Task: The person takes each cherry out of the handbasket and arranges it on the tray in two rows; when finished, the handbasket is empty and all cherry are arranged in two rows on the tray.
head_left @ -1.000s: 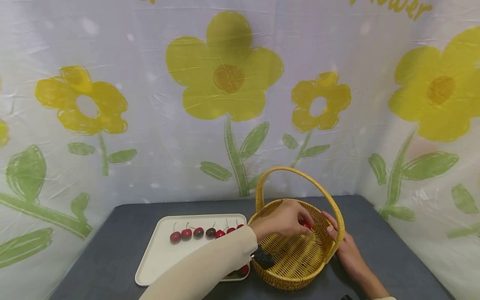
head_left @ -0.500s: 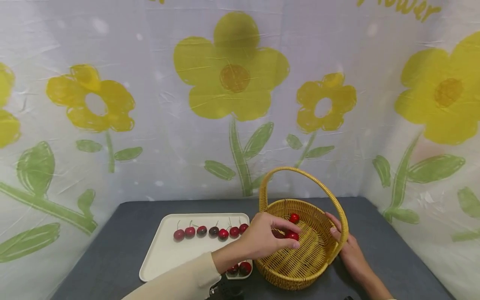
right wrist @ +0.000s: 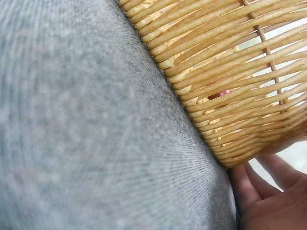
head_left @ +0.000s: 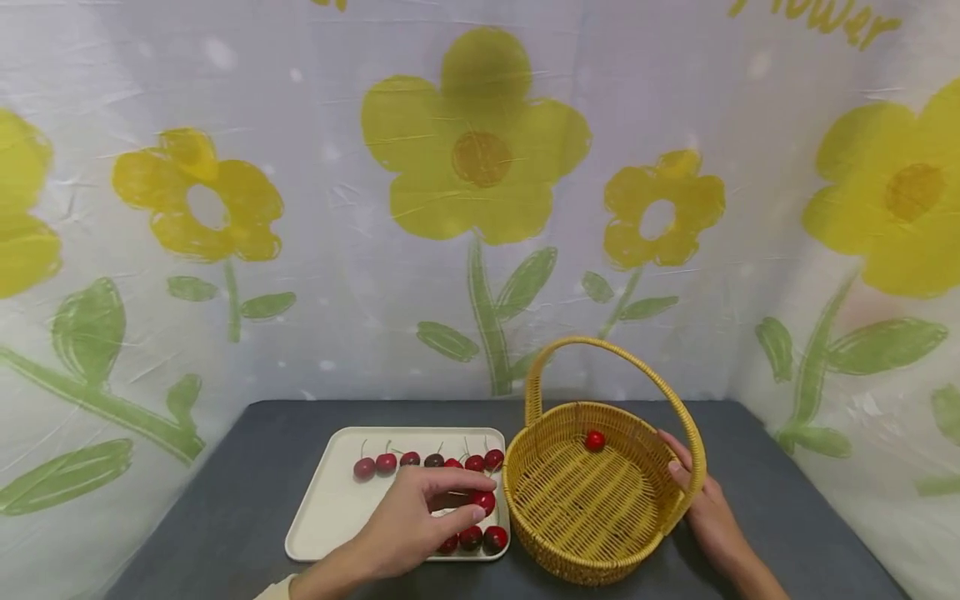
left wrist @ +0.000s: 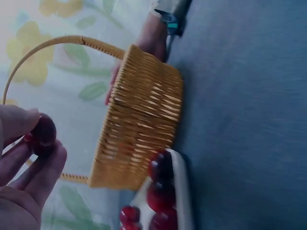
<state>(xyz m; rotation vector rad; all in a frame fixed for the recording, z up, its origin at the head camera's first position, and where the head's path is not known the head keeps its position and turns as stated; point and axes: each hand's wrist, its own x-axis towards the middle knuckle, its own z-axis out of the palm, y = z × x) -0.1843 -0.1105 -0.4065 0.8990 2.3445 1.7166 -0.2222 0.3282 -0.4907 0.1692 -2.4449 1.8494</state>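
Above the right part of the white tray (head_left: 318, 521), my left hand (head_left: 408, 517) pinches a red cherry (head_left: 483, 502) between thumb and fingers. The same cherry (left wrist: 45, 129) shows dark red in the left wrist view. On the tray a row of cherries lies along the back, and several more lie at the front right corner; the hand hides part of them. My right hand (head_left: 708, 508) holds the right side of the yellow wicker basket (head_left: 577, 575), close to the foot of its handle. Inside, one red cherry (head_left: 595, 441) lies against the back wall.
The basket's tall arched handle (head_left: 622, 354) rises over its opening. Tray and basket stand side by side on a dark grey table (head_left: 232, 500). Behind them hangs a cloth backdrop (head_left: 330, 350) printed with yellow flowers.
My left hand has moved left out of the basket to above the tray, carrying a cherry. One cherry stays in the basket. My right hand keeps its place on the basket.
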